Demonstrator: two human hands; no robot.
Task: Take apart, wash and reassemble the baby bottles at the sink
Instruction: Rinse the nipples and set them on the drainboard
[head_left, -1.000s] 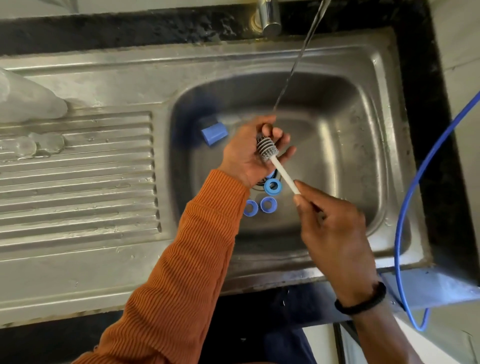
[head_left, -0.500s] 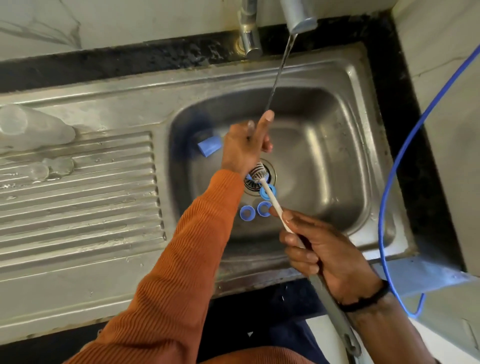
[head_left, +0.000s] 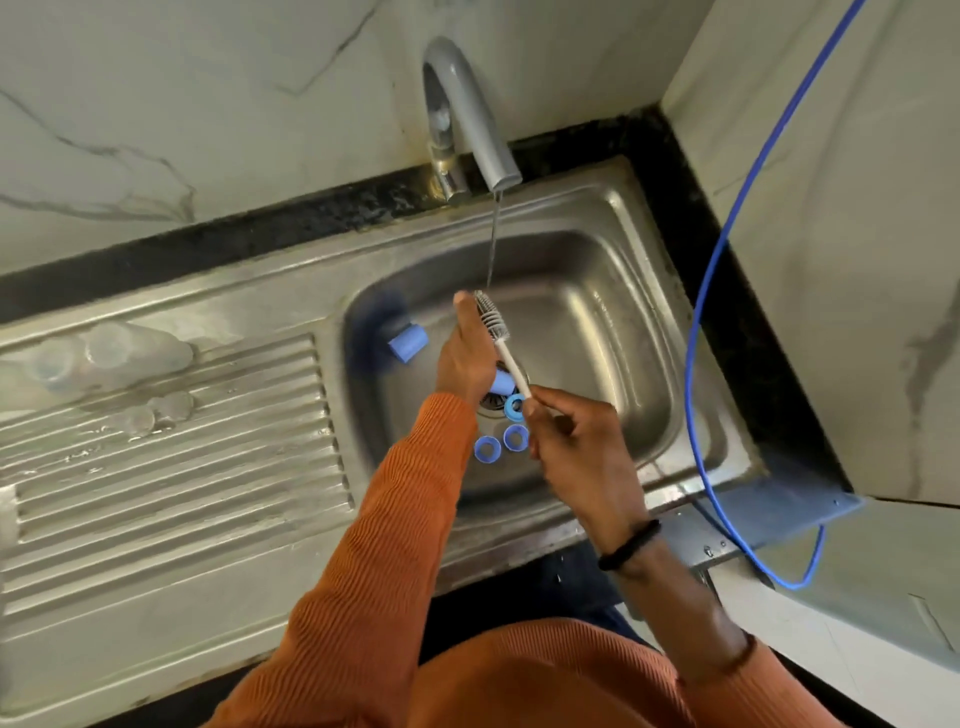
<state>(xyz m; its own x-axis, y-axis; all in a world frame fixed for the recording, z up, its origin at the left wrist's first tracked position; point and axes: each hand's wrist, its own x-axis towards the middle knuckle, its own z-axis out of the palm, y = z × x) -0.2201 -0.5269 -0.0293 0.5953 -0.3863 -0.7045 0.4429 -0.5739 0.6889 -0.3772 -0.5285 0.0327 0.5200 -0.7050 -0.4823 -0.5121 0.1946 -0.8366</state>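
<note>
Under the running tap (head_left: 470, 111) | right hand (head_left: 574, 452) pinches the brush (head_left: 493, 325) handle, left hand (head_left: 465, 358) fingers straight against the bristles | rinse: roll bristles through the stream | below the fingers: blue rings (head_left: 488, 449), blue caps (head_left: 409, 342) crowd the drain.

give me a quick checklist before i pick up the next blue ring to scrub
1. Water running from the tap: ok, a thin stream falls into the basin.
2. Brush in hand: ok, the right hand grips its white handle, bristles under the stream.
3. Left hand free: not ok, it appears to hold a blue piece by the bristles.
4. Blue rings reachable: ok, three lie by the drain.
5. Blue cap washed: cannot tell.
6. Clear bottles on the drainboard: ok, lying there.
</note>
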